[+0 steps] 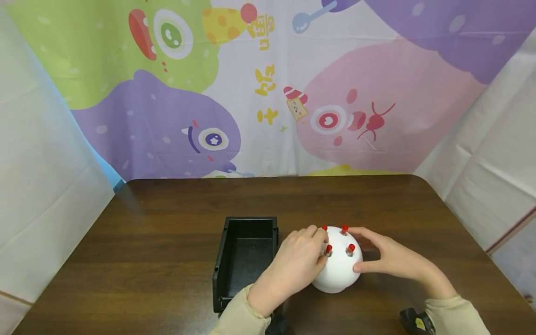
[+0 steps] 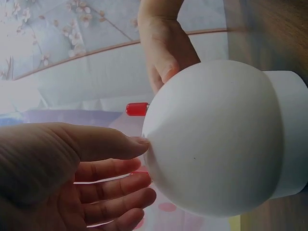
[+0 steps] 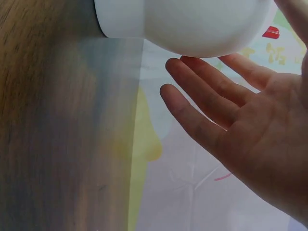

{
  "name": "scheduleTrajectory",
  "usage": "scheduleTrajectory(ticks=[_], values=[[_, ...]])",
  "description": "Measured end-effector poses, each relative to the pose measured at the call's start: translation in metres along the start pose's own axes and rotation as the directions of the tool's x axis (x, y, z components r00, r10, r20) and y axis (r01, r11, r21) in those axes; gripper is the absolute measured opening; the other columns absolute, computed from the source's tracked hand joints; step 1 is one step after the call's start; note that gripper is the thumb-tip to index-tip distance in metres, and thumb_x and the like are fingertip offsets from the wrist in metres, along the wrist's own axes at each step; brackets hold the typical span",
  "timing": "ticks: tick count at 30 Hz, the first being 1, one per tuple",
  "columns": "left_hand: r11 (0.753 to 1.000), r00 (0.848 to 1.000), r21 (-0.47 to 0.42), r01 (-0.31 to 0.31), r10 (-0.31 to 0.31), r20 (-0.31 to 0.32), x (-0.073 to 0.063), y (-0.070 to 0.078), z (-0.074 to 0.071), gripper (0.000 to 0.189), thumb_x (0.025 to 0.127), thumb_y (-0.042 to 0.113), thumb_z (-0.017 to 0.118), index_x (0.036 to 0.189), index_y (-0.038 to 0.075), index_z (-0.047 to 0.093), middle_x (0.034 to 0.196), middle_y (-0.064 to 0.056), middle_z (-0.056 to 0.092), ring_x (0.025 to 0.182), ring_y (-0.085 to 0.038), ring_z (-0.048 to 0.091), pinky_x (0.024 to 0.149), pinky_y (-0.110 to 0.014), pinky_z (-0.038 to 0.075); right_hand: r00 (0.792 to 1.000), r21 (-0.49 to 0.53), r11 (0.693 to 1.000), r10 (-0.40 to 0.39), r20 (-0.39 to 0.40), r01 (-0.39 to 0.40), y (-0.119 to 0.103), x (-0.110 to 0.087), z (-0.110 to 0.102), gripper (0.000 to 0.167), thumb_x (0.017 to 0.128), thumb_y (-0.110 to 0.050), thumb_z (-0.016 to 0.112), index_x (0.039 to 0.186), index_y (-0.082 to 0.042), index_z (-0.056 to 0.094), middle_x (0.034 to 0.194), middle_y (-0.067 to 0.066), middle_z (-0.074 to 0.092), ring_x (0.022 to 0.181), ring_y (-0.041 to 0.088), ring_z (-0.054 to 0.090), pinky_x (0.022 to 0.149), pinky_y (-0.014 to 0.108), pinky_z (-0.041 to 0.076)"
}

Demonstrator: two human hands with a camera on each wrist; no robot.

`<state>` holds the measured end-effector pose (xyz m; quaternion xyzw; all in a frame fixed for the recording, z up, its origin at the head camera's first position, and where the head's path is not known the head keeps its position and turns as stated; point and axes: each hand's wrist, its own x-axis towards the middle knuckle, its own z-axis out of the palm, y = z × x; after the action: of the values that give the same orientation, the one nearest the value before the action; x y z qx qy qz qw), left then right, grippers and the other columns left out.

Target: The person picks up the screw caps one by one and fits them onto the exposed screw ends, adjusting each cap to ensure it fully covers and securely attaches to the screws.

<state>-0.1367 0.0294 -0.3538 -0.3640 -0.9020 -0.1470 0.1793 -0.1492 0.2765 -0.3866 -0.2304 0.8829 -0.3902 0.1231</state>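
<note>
A white rounded dome (image 1: 337, 274) stands on the table, with several red-capped pegs (image 1: 350, 249) upright in its top. Over its left side, my left hand (image 1: 295, 260) pinches a red-capped peg (image 1: 329, 250) between thumb and fingers, the thumb tip right at the dome's surface in the left wrist view. Another red cap (image 2: 136, 109) sticks out just beside that thumb. From the right my right hand (image 1: 389, 256) holds the dome, thumb at the front and fingers round the back. In the right wrist view its outer fingers (image 3: 202, 101) stand off the dome.
A black open-topped bin (image 1: 215, 274) is on the table just left of the dome, partly behind my left forearm. A dark strapped device (image 1: 418, 322) shows at the right wrist. Behind the brown table (image 1: 125, 260) hangs a cartoon-printed curtain (image 1: 268, 153).
</note>
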Motion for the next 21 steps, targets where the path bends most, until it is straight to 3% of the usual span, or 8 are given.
scheduleTrajectory(ticks=[9,21], values=[[1.000,0.998,0.005,0.016,-0.016,0.066,-0.0065,-0.0025,-0.0017,0.025,0.076,0.020,0.070,0.098,0.011,0.062,0.086,0.001,0.058,0.073,-0.011,0.056,0.063,-0.022,0.043,1.000,-0.028,0.999,0.021,0.012,-0.021,-0.0062,-0.0028,0.0016,0.071,0.078,-0.037,0.068,0.137,-0.015,0.034,0.133,0.009,0.045,0.116,0.032,0.049,0.083,0.043,0.046],[0.999,0.997,0.037,0.037,-0.039,0.063,-0.0102,-0.0094,-0.0030,0.020,0.077,0.022,0.070,0.093,0.014,0.063,0.082,0.002,0.059,0.073,-0.010,0.056,0.060,-0.021,0.040,1.000,-0.033,0.999,0.014,0.018,-0.013,-0.0108,-0.0027,0.0021,0.070,0.080,-0.037,0.067,0.137,-0.014,0.033,0.132,0.009,0.046,0.115,0.033,0.050,0.084,0.038,0.047]])
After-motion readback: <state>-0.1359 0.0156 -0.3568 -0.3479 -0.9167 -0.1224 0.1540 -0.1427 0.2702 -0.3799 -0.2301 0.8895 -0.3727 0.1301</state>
